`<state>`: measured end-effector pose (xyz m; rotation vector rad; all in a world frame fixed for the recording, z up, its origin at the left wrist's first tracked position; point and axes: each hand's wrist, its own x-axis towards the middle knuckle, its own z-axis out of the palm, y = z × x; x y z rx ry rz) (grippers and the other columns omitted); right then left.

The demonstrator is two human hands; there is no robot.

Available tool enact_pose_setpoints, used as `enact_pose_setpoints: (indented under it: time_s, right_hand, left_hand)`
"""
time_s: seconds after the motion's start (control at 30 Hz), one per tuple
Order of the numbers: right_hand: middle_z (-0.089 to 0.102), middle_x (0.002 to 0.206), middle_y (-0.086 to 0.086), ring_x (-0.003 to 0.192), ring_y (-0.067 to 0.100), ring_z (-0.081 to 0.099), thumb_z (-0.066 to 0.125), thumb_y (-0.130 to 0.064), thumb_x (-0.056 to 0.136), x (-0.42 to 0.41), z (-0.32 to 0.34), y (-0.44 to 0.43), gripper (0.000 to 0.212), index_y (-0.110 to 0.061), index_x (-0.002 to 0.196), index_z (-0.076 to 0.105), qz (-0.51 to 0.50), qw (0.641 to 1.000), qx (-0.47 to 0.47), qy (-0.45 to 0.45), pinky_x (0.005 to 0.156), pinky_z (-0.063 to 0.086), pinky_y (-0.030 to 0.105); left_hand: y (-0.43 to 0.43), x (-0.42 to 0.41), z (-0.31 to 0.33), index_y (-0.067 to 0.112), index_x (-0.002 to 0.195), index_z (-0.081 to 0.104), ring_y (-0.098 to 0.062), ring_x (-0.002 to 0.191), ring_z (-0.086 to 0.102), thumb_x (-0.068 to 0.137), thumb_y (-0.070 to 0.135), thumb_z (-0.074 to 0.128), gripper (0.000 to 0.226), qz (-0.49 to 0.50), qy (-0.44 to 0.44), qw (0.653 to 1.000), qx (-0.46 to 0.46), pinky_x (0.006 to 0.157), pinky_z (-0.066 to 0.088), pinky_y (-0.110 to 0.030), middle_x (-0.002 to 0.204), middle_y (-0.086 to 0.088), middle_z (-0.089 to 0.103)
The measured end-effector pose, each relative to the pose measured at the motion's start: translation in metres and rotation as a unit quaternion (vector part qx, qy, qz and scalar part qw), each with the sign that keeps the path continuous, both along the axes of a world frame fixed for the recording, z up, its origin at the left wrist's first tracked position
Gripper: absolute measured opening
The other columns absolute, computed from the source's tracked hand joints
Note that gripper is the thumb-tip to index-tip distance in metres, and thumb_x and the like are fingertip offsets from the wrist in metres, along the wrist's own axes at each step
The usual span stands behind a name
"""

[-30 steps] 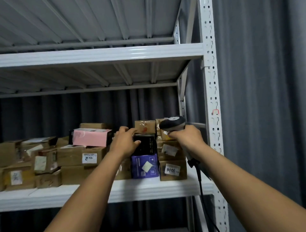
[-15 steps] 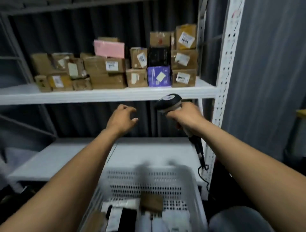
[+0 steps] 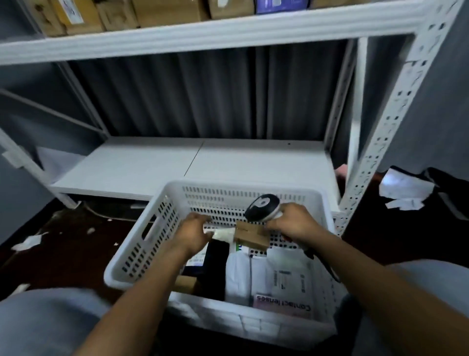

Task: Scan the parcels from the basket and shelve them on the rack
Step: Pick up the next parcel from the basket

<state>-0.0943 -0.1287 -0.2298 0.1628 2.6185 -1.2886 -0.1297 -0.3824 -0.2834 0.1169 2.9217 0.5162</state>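
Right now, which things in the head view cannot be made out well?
- Left hand on a white parcel: motion blur hides whether it grips.
- Barcode scanner handle: covered by the right hand.
- Cardboard boxes on the upper shelf: cut off by the top edge.
- Parcel labels in the basket: mostly too blurred to read.

Two hands are working over one white basket (image 3: pixel 162 228): the left hand (image 3: pixel 194 228) is gripping one white packet (image 3: pixel 224 232), and the right hand (image 3: pixel 291 221) is holding one scanner (image 3: pixel 262 207). Seven parcels are showing in the basket: that packet, one large brown carton (image 3: pixel 250 236), one small brown carton (image 3: pixel 186 280), one black parcel (image 3: pixel 215 254), two white mailer bags (image 3: pixel 238 274) and one pink box (image 3: pixel 284 302).

One rack (image 3: pixel 380 142) is presenting two shelves, an upper shelf (image 3: pixel 203 35) and a lower shelf (image 3: pixel 152 165). At least four brown cartons (image 3: pixel 167 10) and one purple box (image 3: pixel 281 3) are sitting on the upper one, cropped by the frame edge. Several paper scraps (image 3: pixel 403 188) are lying on the floor, too blurred for counting.
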Motion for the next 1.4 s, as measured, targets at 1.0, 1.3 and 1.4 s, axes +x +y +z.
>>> enact_pose_setpoints:
  time_s: [1.0,1.3,1.4]
  right_hand:
    - [0.057,0.041,-0.011,0.048,0.013,0.057,0.078,-0.017,0.073,-0.12,-0.195,-0.137,0.032,-0.015,0.053,0.054,0.097,0.988,-0.065,-0.099,0.058,0.049,0.03]
    - [0.064,0.074,0.032,0.056,0.024,0.057,0.076,-0.016,0.077,-0.114,-0.165,-0.117,0.032,0.012,0.086,0.065,0.011,0.988,-0.134,-0.073,0.054,0.043,0.03]
    - [0.07,0.069,0.022,0.061,0.026,0.064,0.081,-0.023,0.068,-0.108,-0.138,-0.104,0.021,-0.004,0.07,0.071,-0.035,0.982,-0.179,-0.054,0.064,0.054,0.039]
  left_hand:
    - [-0.128,-0.065,-0.187,0.058,0.146,0.005,-0.042,0.143,-0.004,0.084,0.04,0.068,0.09,0.141,-0.27,0.949,-0.085,0.118,0.009,-0.057,0.156,-0.007,-0.023]
    - [-0.098,-0.06,-0.146,0.039,0.15,0.023,-0.032,0.135,0.027,0.077,0.038,0.078,0.091,0.192,-0.122,0.967,0.117,0.111,0.027,-0.032,0.149,-0.008,0.016]
    - [-0.074,-0.05,-0.118,0.051,0.139,0.036,-0.017,0.125,0.047,0.066,0.036,0.084,0.089,0.196,-0.099,0.939,0.266,0.101,0.041,-0.024,0.145,0.001,0.036]
